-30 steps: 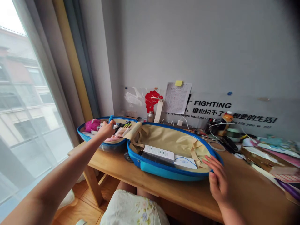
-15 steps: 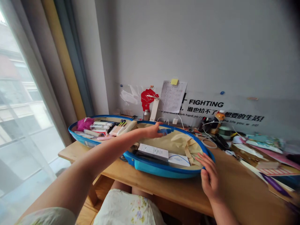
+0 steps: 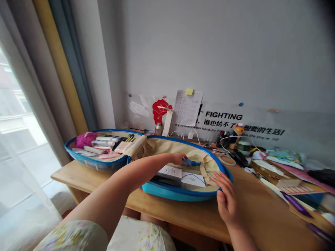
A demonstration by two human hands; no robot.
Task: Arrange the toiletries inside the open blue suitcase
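A blue suitcase (image 3: pixel 167 197) lies spread open on the wooden desk, its halves lined in beige. My left hand (image 3: pixel 178 158) reaches into the right half, closed round a slim blue bottle-shaped thing (image 3: pixel 193 162) that points right; its exact kind is unclear. Below it, a white-and-black box (image 3: pixel 170 172) and a white box with a blue line (image 3: pixel 193 179) rest side by side along the near wall. My right hand (image 3: pixel 227 195) lies on the right rim, fingers spread and reaching over the edge by a beige strap (image 3: pixel 206 170). It holds nothing.
The left half holds a magenta bundle (image 3: pixel 86 139), white tubes (image 3: pixel 104 140) and several small packets. Farther right on the desk (image 3: pixel 256 209) are a drink bottle (image 3: pixel 237 134), cables, papers and a purple item (image 3: pixel 295 204). A wall stands behind, curtains (image 3: pixel 70 69) at left.
My left hand has moved down and slightly right, lowering the blue thing from the far rim into the right half. My right hand stays on the rim. The view has shifted slightly.
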